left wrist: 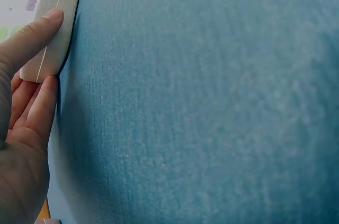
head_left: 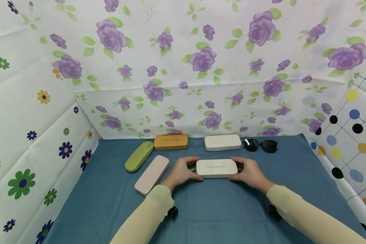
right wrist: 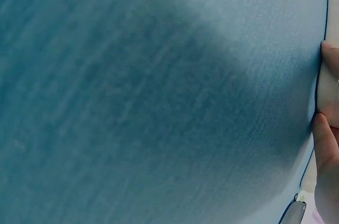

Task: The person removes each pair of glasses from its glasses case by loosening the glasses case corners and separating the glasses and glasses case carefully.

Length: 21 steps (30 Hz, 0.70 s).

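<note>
A person's left hand point(head_left: 184, 171) pinches the left end of a cream case point(head_left: 216, 168) while the right hand point(head_left: 251, 173) pinches the right end, near the middle of a blue-covered desk point(head_left: 219, 217). Each thumb sits on the near side, with fingers around the end and toward the back; the 2 hands stand apart by the length of the case. (Whether the case rests on the cloth or is barely lifted, the views cannot tell.) Holding both ends likely keeps the long box level and square, and leaves its top uncovered.

The case's long axis runs left to right, roughly parallel to the floral backdrop point(head_left: 177, 71), its small lettering upright for the person. Behind, an orange case point(head_left: 170, 142) and a white case point(head_left: 222, 142) also lie crosswise, with dark sunglasses point(head_left: 260, 145) just beside the white case, lenses toward the person. At left, a green case point(head_left: 139, 156) and a pink case point(head_left: 152, 175) slant, far ends angled rightward. The 4 other cases appear spread out so that each can be reached separately.
</note>
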Tool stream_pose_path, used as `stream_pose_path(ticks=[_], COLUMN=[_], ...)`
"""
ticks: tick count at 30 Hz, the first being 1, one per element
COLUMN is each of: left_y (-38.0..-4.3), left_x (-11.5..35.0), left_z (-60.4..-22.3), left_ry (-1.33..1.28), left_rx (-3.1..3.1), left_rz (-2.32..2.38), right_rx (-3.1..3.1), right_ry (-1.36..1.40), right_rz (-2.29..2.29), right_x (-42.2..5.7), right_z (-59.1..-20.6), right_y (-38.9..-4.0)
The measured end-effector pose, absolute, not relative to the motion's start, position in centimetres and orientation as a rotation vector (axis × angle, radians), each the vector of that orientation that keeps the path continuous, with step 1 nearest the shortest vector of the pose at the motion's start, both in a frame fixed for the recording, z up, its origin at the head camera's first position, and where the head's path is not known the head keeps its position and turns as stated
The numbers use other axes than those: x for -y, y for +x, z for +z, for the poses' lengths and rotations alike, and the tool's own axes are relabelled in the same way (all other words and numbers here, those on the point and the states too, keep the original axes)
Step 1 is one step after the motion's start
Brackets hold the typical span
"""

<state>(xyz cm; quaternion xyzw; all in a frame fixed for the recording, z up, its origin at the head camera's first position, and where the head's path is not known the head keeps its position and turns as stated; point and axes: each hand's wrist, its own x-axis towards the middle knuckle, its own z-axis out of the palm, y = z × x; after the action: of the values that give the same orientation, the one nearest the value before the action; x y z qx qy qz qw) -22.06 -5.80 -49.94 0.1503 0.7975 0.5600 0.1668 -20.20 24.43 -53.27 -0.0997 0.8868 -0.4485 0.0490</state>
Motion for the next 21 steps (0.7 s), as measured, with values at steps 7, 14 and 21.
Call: stream_pose_path(ticks=[7, 14, 21], left_y=[-22.3, -22.5, -23.5], left_x=[5.9, 6.0, 6.1], left_z=[-50.2, -50.5, -52.5], left_ry=[0.419, 0.437, 0.481], left_rx=[-2.255, -2.256, -2.305], left_rz=[1.626, 1.613, 1.590], right_rx=[-2.717, -2.729, -2.730], right_ry=[-0.297, -0.312, -0.302], right_rz=[-1.386, -1.400, -1.397], right_x=[-24.5, -24.5, -24.5], right_z=[-53.5, -53.7, -53.8], right_y=[-20.2, -20.2, -20.2])
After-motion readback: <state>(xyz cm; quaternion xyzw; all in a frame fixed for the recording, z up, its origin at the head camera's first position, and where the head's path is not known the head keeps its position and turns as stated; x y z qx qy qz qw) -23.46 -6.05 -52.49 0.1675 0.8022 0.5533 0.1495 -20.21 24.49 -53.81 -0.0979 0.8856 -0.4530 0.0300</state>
